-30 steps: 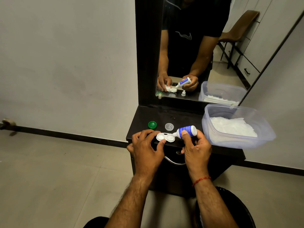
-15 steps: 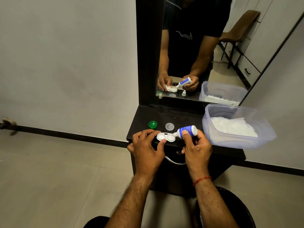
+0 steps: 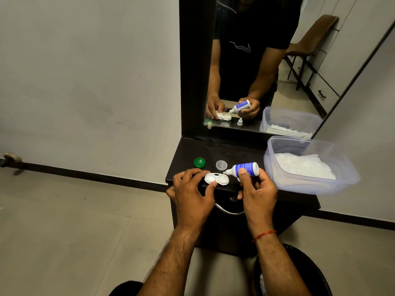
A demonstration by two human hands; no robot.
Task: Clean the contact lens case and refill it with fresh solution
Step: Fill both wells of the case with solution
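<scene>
Case (image 3: pixel 216 179) lies open on the table (image 3: pixel 188 150), pinned at its left well by the left hand (image 3: pixel 192 194), thumb and fingers (image 3: pixel 212 184) closed on its rim. Right hand (image 3: pixel 257 192) has its fingers wrapped around the bottle (image 3: pixel 245 168), tipped sideways, nozzle just above the right well. Beyond the fingers sit a green cap (image 3: pixel 199 162) and a clear cap (image 3: pixel 221 164); a tub (image 3: pixel 277 146) stands right of them.

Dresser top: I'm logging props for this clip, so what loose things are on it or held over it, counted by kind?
Lens case: 1
Case caps, green and clear: 2
Solution bottle: 1
Plastic tub: 1
Total: 5
</scene>
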